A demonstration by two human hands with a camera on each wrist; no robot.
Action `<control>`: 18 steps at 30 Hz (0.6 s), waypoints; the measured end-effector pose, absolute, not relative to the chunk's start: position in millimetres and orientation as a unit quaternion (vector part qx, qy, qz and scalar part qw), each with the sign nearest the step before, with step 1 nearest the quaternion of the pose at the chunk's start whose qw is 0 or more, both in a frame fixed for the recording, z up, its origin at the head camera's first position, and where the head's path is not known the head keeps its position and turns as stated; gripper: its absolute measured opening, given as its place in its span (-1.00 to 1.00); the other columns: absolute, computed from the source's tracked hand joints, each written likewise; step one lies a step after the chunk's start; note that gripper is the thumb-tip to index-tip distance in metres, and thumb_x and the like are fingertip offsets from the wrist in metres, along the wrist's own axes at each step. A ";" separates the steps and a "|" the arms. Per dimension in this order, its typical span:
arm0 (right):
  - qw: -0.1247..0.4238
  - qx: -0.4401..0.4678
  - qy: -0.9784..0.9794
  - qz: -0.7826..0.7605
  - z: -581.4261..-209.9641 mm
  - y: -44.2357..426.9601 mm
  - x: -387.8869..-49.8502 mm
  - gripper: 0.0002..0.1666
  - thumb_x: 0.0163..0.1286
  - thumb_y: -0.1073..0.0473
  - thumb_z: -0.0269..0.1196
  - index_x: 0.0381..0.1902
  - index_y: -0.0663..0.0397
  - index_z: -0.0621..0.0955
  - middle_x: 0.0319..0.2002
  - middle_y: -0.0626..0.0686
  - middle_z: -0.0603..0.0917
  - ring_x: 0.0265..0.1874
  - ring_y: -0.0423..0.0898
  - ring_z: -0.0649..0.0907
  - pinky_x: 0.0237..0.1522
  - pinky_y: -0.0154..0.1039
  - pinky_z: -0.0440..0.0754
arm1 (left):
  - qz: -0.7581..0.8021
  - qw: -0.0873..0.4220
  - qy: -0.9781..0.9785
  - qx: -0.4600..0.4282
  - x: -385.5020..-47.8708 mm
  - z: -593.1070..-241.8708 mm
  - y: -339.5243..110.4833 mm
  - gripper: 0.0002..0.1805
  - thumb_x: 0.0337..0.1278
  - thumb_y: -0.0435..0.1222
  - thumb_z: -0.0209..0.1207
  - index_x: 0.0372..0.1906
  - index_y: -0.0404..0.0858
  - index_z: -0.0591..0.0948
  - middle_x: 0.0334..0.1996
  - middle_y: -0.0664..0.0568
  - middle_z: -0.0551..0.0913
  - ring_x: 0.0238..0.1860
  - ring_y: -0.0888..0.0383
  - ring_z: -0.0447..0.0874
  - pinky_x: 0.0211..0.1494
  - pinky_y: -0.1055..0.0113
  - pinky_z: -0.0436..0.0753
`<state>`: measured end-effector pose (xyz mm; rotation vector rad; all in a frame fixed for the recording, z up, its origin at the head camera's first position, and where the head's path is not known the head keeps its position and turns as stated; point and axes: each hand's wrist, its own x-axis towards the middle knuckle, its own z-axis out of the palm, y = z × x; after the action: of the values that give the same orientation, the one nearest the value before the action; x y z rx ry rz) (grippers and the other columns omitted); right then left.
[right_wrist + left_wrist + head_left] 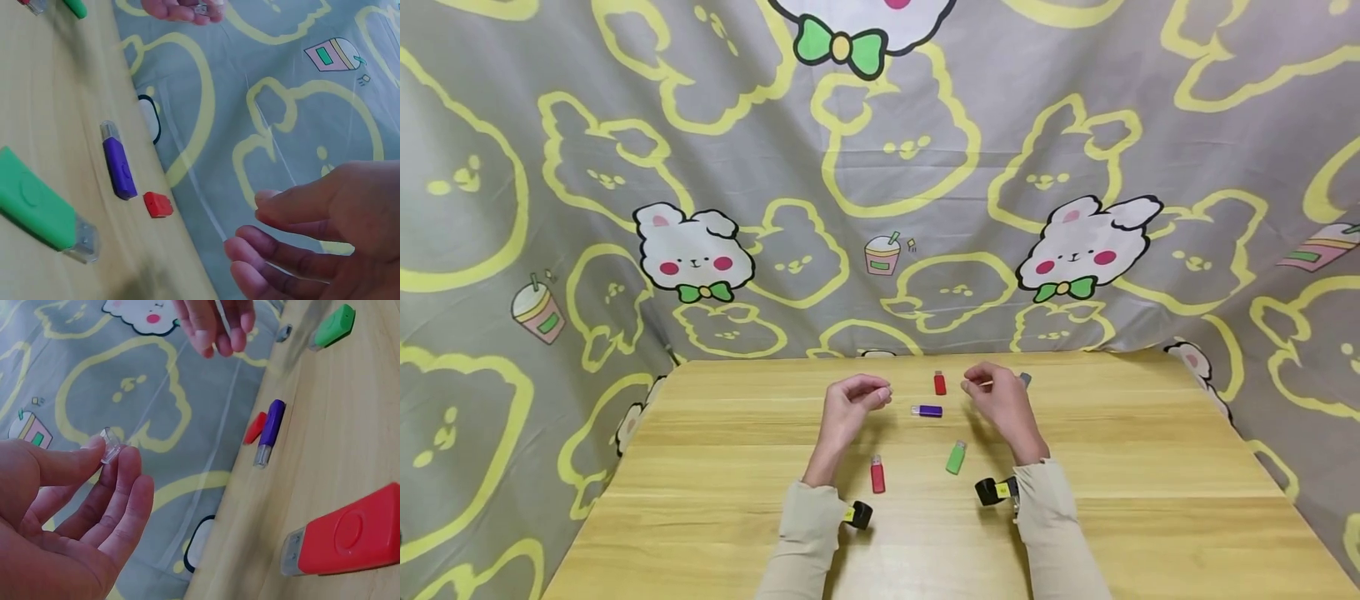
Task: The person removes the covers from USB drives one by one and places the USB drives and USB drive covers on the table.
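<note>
My left hand [850, 408] is raised over the table, pinching a small clear cap [110, 445] between thumb and fingertips. My right hand [1003, 408] hovers opposite, its fingers loosely bent with a gap to the thumb [294, 203] and nothing between them. Between and below the hands lie a purple USB stick [929, 412] with a clear-capped end, a red one [940, 384] behind it, a green one [956, 458] nearer on the right and another red one [877, 475] nearer on the left.
A grey piece [1026, 380] lies behind my right hand, partly hidden. Another green piece [75, 7] shows at the right wrist view's top edge. The wooden table [700, 467] ends at a patterned curtain [850, 183]. A dark wrist camera [861, 515] hangs by my left sleeve.
</note>
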<state>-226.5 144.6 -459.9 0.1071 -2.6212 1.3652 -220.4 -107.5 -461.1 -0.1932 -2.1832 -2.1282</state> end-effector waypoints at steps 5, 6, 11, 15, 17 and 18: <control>0.101 0.020 -0.873 0.476 -465.9 150.9 -223.3 -0.80 0.41 0.33 0.33 -0.06 0.34 0.69 -0.16 0.25 0.75 -0.17 0.18 0.75 -0.08 0.01 0.75 | -0.668 0.055 -0.738 -0.078 -221.4 -461.4 -101.8 -0.87 0.21 -0.53 0.34 -0.18 -0.57 0.72 -0.28 -0.38 0.75 -0.23 -0.26 0.77 -0.13 0.15 0.79; 0.103 0.018 -0.872 0.478 -466.7 152.7 -222.9 -0.79 0.41 0.33 0.32 -0.05 0.35 0.69 -0.15 0.25 0.75 -0.16 0.19 0.75 -0.08 0.02 0.75 | -0.661 0.057 -0.744 -0.078 -221.3 -461.7 -100.7 -0.87 0.21 -0.53 0.34 -0.18 -0.57 0.72 -0.28 -0.38 0.75 -0.23 -0.29 0.77 -0.13 0.12 0.78; 0.131 -0.007 -0.866 0.482 -466.0 163.9 -223.3 -0.81 0.43 0.34 0.31 -0.05 0.30 0.71 -0.12 0.25 0.76 -0.12 0.19 0.75 -0.08 -0.03 0.73 | -0.640 0.058 -0.762 -0.075 -228.1 -461.6 -93.7 -0.87 0.23 -0.50 0.35 -0.18 -0.52 0.75 -0.29 -0.32 0.77 -0.24 -0.23 0.78 -0.13 0.16 0.79; 0.155 -0.033 -0.861 0.483 -466.4 172.4 -226.1 -0.82 0.41 0.35 0.31 -0.06 0.28 0.71 -0.13 0.26 0.77 -0.12 0.17 0.77 -0.12 -0.22 0.71 | -0.609 0.045 -0.789 -0.070 -242.5 -460.5 -85.3 -0.92 0.24 -0.46 0.36 -0.22 -0.41 0.80 -0.33 -0.18 0.80 -0.26 -0.14 0.80 -0.17 0.23 0.78; 0.161 -0.040 -0.857 0.487 -467.8 175.9 -228.3 -0.80 0.40 0.36 0.31 -0.05 0.29 0.71 -0.12 0.27 0.77 -0.11 0.17 0.77 -0.13 -0.33 0.69 | -0.590 0.039 -0.804 -0.067 -250.5 -460.7 -80.8 -0.93 0.25 -0.46 0.35 -0.24 -0.38 0.81 -0.35 -0.14 0.80 -0.27 -0.16 0.80 -0.20 0.20 0.78; 0.163 -0.045 -0.856 0.488 -468.6 177.6 -229.5 -0.80 0.40 0.36 0.30 -0.04 0.28 0.71 -0.12 0.26 0.77 -0.12 0.15 0.77 -0.13 -0.37 0.66 | -0.580 0.036 -0.811 -0.067 -254.6 -461.4 -78.6 -0.94 0.25 -0.47 0.35 -0.25 -0.37 0.81 -0.37 -0.13 0.80 -0.27 -0.19 0.79 -0.21 0.18 0.78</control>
<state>-229.5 177.6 -468.6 -0.1276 -2.4418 1.3912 -254.6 -78.6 -461.4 -0.2058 -2.4921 -1.7800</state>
